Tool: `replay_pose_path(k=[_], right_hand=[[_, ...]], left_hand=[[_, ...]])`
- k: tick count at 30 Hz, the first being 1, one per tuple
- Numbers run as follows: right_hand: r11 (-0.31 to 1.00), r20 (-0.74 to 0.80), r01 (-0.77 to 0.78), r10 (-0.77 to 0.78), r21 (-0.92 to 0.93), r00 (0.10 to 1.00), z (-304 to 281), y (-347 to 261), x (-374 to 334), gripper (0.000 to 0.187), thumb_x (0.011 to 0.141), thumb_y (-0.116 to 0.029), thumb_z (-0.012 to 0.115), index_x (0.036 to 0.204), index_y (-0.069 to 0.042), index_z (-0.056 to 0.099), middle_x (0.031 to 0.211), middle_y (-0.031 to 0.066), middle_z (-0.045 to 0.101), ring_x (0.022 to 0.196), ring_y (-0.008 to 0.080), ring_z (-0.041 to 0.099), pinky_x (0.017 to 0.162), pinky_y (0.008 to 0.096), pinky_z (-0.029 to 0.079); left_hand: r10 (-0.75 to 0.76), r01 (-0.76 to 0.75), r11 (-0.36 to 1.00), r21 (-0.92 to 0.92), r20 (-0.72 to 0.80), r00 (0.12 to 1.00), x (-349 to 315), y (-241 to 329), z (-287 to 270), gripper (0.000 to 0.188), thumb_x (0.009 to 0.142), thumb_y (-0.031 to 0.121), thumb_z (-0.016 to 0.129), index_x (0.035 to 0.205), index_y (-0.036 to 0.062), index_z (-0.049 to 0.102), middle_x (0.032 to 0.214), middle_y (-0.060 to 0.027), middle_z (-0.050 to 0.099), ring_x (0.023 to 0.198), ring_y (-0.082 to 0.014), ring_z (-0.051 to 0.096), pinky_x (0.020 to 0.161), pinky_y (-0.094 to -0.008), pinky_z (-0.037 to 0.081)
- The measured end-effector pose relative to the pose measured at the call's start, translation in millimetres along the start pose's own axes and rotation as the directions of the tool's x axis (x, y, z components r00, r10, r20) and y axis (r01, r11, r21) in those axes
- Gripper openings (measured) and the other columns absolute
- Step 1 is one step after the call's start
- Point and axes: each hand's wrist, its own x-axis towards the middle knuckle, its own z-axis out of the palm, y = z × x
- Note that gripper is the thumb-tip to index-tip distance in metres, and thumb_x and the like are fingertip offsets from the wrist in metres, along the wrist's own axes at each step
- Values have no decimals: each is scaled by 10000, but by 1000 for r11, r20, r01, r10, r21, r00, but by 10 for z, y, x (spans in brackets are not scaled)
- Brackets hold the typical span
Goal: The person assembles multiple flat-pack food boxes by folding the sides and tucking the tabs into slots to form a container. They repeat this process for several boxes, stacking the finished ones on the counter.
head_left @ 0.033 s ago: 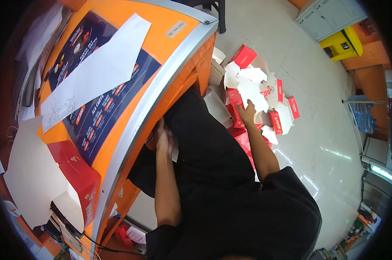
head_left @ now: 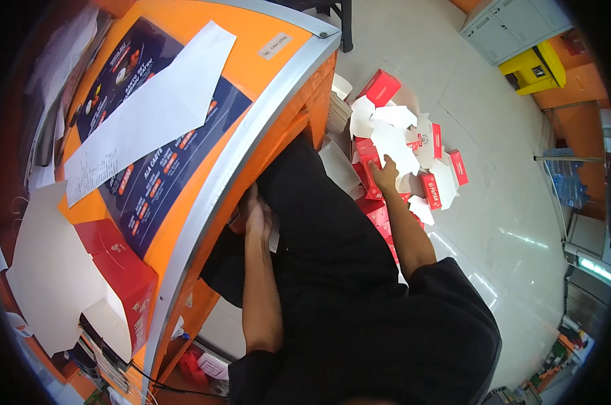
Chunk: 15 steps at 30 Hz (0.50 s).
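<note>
Head view, looking down past the person's dark clothing. Right hand [head_left: 385, 174] reaches down to the floor [head_left: 494, 223], fingers spread and resting flat on a white flattened carton blank [head_left: 394, 145] at the near side of a heap of red-and-white cartons [head_left: 432, 190]; no pinch visible, contact looks like a press or the start of a pick. The heap lies on the floor just beside the counter's end panel, some pieces folded into red boxes [head_left: 381, 86], others lying open as flat die-cut sheets. Judgement: thin paperboard, very light, stiff across the panels but bending readily at the scored creases; smooth printed face, probably a bit slick on glossy tile, so a flat sheet is best lifted by a free edge or flap rather than from the middle; easily creased if crushed. Left hand [head_left: 257, 217] sits under the counter's curved metal-trimmed edge [head_left: 251, 155], fingers curled together against the underside; whether it grips anything cannot be told, partly shaded. On the orange counter [head_left: 278, 23]: a dark blue printed mat [head_left: 150, 182], a long white paper sheet [head_left: 143, 121] lying across it, and near the lower left corner a red carton [head_left: 120, 266] beside a large white unfolded blank [head_left: 49, 270]. Floor is pale glossy tile; a yellow bin [head_left: 531, 67] stands well apart.
</note>
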Motion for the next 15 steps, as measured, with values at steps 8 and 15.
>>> replay_pose_path(k=[8, 15], right_hand=[[898, 31, 98, -124, 428, 992, -368, -294, 0, 268, 885, -126, 660, 1107, 25, 664, 921, 162, 724, 841, 233, 708, 760, 328, 523], [644, -428, 760, -663, 92, 614, -1721, -1654, -883, 132, 840, 40, 645, 972, 29, 638, 922, 157, 646, 857, 309, 608, 775, 379, 473]], left_hand=[[63, -56, 996, -75, 102, 993, 25, -345, -513, 498, 983, 231, 554, 1401, -5, 423, 1381, -146, 493, 1286, -283, 476, 1083, -409, 373], [561, -599, 737, 314, 210, 801, -1305, 309, 272, 333, 903, 58, 627, 1219, -26, 562, 1199, -137, 569, 1061, -201, 565, 928, -354, 457]])
